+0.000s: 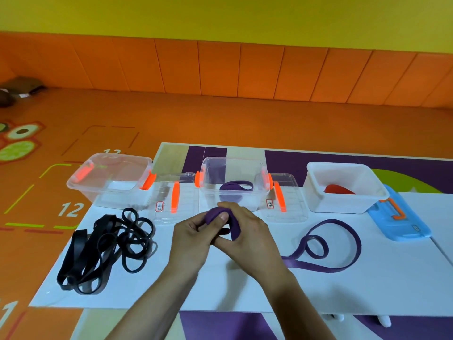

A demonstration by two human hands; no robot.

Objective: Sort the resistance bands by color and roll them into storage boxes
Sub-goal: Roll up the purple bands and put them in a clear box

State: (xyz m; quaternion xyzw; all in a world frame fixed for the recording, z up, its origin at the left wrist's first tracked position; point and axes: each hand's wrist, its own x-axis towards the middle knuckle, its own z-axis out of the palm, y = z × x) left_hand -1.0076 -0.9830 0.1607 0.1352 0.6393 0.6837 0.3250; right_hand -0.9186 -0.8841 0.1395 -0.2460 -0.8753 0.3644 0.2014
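Note:
A purple resistance band (343, 241) trails in loops across the white board to the right, and its rolled end sits between both hands at centre. My left hand (191, 239) pinches the roll from the left. My right hand (247, 236) wraps around it from the right. Behind the hands, the middle clear box (259, 192) holds a rolled purple band (232, 190). A tangle of black bands (105, 249) lies at the left. The left clear box (81, 177) looks empty. The white box (343, 204) at the right holds a red band (339, 188).
Two clear lids with orange handles (175, 200) (285, 202) lie between the boxes. A blue lid (402, 222) rests beside the white box. The white board (220, 290) ends near me. Orange floor mats with numbers surround it.

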